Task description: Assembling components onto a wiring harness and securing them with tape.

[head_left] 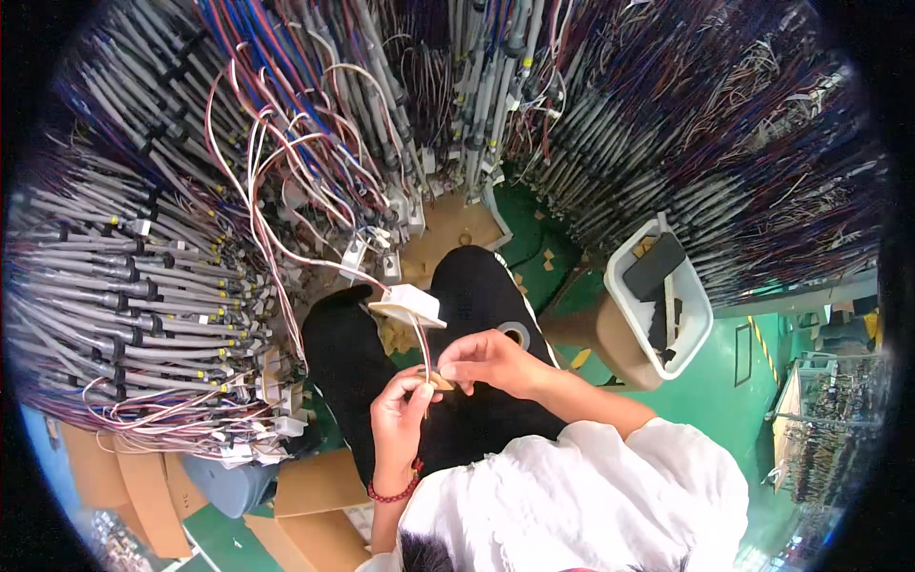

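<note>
Over my lap, my left hand (400, 415) is closed, thumb and fingers pinching thin white and brown wires (422, 348). These wires run up to a white plastic connector housing (411, 303), which has a flat tan plate under it. A small tan piece (439, 381), perhaps card or tape, lies between the two hands at the wires. My right hand (491, 362) comes in from the right with its fingertips pinched on that piece. From the housing, a red-and-white cable (324, 262) leads up left into the hanging bundle. The exact fingertip contact is partly hidden.
Dense bundles of grey sleeved wire harnesses (124, 296) hang on the left, ahead and on the right (648, 162). A white bin (701, 329) at the right holds a black flat object and scraps. Cardboard boxes (319, 486) and a blue-grey stool (229, 484) stand lower left.
</note>
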Tool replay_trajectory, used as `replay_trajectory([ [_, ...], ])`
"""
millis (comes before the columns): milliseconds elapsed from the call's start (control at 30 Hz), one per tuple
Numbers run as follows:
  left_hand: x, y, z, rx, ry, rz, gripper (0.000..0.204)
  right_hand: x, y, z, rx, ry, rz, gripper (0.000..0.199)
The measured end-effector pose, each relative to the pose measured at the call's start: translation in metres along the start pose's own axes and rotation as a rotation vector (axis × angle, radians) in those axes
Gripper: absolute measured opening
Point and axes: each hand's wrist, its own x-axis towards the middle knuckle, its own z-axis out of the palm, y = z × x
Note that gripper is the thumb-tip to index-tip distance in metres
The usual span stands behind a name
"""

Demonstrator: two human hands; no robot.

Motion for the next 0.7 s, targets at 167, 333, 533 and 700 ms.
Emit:
replay_trajectory([
  [167,0.008,0.002,0.008,0.065,0.083,0.1,0.011,-0.002,0.007,0.008,0.017,0.188,-0.153,0.01],
  [333,-0.002,-0.004,0.017,-0.073,0.057,0.136,0.014,0.005,0.007,0.032,-0.54,0.539,-0.415,0.006],
  [533,-0.002,-0.014,0.015,-0.217,0.105,0.082,0.017,0.006,0.015,0.045,-0.564,0.531,-0.459,0.004],
  [700,-0.001,-0.014,0.017,-0.228,0.13,0.08,0.017,0.008,0.025,0.044,-0.43,0.527,-0.438,0.006],
])
